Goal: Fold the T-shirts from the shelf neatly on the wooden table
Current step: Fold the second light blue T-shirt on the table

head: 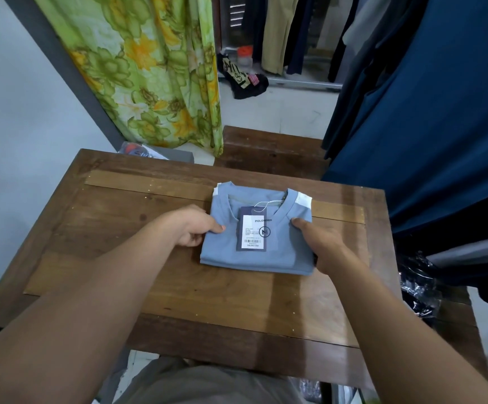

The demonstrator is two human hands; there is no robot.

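Left hand (pixel 197 228) pinches left edge of folded blue T-shirt (pixel 283 255), thumb on top, fingers curled beneath. Right hand (pixel 320 243) grips right edge same way, thumb near collar. T-shirt lies flat on wooden tabletop (pixel 114 228), right of centre, collar on far side. Hang tag (pixel 251 233) rests on chest, string running to collar. Beyond tabletop: green floral curtain (pixel 155 71) left, dark blue hanging garments (pixel 429 112) right, black bag (pixel 247 83) on floor between.

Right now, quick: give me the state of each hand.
Left hand: pinches the left edge of the folded blue T-shirt.
Right hand: grips the same shirt's right edge.
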